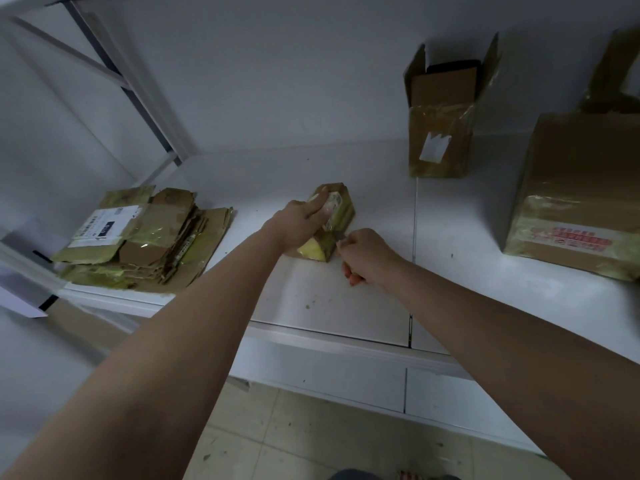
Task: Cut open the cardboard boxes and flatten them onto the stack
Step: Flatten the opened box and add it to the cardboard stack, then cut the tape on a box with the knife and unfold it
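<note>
A small taped cardboard box (341,216) lies in the middle of the white table (346,306). My left hand (301,220) presses down on its top with the fingers laid along it. My right hand (367,254) grips a red-handled utility knife (351,277), and the blade tip touches the box's near right edge. A stack of flattened boxes (145,240) lies at the table's left end.
An opened tall box (441,133) stands at the back right against the wall. A large taped box (581,199) sits at the far right. White shelf posts rise at the left. Tiled floor shows below the table's front edge.
</note>
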Tool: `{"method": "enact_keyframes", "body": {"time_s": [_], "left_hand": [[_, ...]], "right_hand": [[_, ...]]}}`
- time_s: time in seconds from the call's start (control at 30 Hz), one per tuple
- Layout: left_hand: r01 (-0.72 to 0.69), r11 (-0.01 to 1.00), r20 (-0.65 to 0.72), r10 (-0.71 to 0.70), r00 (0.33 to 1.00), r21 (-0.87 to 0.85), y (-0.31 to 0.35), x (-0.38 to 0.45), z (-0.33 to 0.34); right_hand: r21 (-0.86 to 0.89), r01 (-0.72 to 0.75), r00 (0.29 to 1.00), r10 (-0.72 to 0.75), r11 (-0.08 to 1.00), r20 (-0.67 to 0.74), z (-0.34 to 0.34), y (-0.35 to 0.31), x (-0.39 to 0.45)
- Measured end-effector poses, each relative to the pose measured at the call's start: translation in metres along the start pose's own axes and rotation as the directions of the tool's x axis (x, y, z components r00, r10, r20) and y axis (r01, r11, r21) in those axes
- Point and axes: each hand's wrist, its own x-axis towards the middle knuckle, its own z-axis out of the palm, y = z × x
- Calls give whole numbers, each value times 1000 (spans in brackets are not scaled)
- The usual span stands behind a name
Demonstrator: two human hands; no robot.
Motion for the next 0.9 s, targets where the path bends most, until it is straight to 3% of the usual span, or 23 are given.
{"method": "enact_keyframes", "body": {"time_s": [0.13,0.27,0.4,0.5,0.77,0.9], "left_hand": [[-10,1000,-46,11,999,17,-3,-1,5],[-3,1000,-29,2,1000,-30,-3,0,1],[2,999,-10,-2,1000,-54,-5,2,2],[3,998,-9,-3,1000,-57,-4,0,2],[-25,998,-28,23,999,-58,-7,0,3],[-30,999,-29,28,999,-41,-7,0,5]], "right_hand": [[-44,79,995,-76,996,61,0,7,-9],[-144,227,974,-225,963,31,-5,17,-12],[-464,354,912,-409,812,-20,-1,24,-11],[-598,385,874,-486,703,-9,1,26,-12],[-780,389,825,-562,491,57,5,32,-10],[-794,396,844,-523,460,119,7,36,-4]]}}
